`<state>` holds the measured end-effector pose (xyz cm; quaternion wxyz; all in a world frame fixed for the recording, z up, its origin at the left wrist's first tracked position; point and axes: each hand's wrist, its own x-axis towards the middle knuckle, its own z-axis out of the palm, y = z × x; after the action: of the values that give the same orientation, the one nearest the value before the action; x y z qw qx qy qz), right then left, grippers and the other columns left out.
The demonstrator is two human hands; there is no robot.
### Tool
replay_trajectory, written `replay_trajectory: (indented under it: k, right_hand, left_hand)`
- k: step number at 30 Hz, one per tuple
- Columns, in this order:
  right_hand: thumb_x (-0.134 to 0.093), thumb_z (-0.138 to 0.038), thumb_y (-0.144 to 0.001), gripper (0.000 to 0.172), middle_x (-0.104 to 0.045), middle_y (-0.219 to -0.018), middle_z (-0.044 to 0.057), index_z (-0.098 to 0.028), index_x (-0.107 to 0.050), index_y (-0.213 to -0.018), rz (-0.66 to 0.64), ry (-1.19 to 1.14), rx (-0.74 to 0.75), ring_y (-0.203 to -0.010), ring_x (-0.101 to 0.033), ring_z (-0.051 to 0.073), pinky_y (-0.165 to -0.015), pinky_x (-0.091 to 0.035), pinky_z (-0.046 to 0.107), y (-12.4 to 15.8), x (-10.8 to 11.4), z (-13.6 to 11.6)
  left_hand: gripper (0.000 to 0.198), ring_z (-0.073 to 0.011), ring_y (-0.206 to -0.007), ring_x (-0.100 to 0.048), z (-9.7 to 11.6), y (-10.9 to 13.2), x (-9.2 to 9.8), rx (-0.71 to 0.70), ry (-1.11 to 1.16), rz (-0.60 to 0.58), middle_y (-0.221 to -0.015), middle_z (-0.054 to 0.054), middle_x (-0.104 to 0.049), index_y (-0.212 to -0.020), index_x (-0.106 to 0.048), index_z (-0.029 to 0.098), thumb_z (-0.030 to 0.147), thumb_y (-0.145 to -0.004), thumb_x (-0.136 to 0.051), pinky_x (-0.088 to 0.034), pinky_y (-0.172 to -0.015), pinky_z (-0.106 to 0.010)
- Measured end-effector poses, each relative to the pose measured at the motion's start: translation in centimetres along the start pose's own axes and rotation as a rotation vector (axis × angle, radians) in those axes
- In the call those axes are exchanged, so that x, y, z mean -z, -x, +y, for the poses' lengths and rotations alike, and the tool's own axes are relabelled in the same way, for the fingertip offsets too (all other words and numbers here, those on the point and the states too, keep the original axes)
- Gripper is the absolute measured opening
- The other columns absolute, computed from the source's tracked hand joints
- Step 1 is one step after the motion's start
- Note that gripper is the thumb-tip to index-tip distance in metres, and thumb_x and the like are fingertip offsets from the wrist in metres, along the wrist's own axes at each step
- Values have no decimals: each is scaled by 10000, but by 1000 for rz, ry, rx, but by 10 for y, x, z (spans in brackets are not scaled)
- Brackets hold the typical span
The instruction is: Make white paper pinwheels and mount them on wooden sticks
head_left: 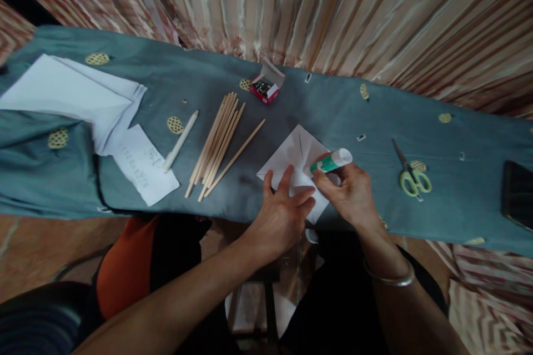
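Note:
A white square of paper (296, 151) with cuts towards its middle lies on the blue-grey cloth (333, 111) near the table's front edge. My left hand (283, 208) rests flat on the paper's near corner, fingers spread. My right hand (350, 191) is closed round a green and white glue stick (332, 162), whose tip points at the middle of the paper.
Several wooden sticks (219, 141) lie left of the paper, with a white pen (181, 140) and a written note (144, 163) beyond. White sheets (70, 94) sit far left. A small red box of clips (266, 86) is behind, green scissors (410, 173) right, a dark object (518, 191) far right.

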<state>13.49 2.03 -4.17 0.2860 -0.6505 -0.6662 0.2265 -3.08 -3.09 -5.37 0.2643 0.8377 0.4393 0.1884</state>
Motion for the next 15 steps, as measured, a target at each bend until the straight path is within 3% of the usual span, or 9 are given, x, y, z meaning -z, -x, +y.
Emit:
replay_trajectory:
  k: [15]
  right_hand:
    - [-612,-416,-774,241,-708,-794,49,-208,-633,-893,11,-23,10,-733,-674,218,-732,-534,383,-6,-6,2]
  left_hand:
    - [335,-408,-1442,-197,1,-2,3,11,31,-18,-1359,-47,-602,-1142,-661,209,124,-859,-502,-82,-1088,-738]
